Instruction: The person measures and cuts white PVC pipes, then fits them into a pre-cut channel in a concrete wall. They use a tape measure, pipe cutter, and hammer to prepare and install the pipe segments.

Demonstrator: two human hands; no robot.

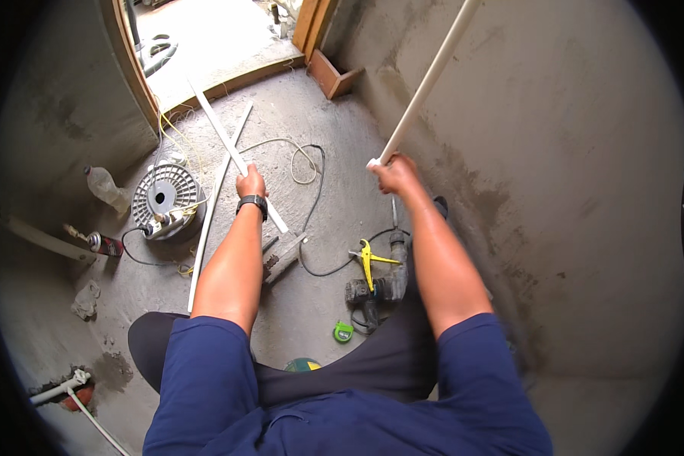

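Note:
My left hand [251, 185], with a dark watch at the wrist, is closed around a white pipe [222, 135] slanting from the doorway side toward my knees. My right hand [397, 174] grips the lower end of a longer white pipe [432, 80], which rises toward the upper right along the wall. A small white fitting [374, 163] shows at that lower end, beside my fingers. Another white pipe [216, 194] lies on the floor, passing under the left one. Below my right hand are a yellow-handled cutter [368, 263] and a dark power drill [380, 287].
A grey cable reel [166, 199] stands at the left near a plastic bottle [106, 187] and a spray can [105, 244]. A green tape measure [343, 331] lies by my legs. Black cable [321, 171] loops over the floor. A wooden sill [232, 87] edges the bright doorway.

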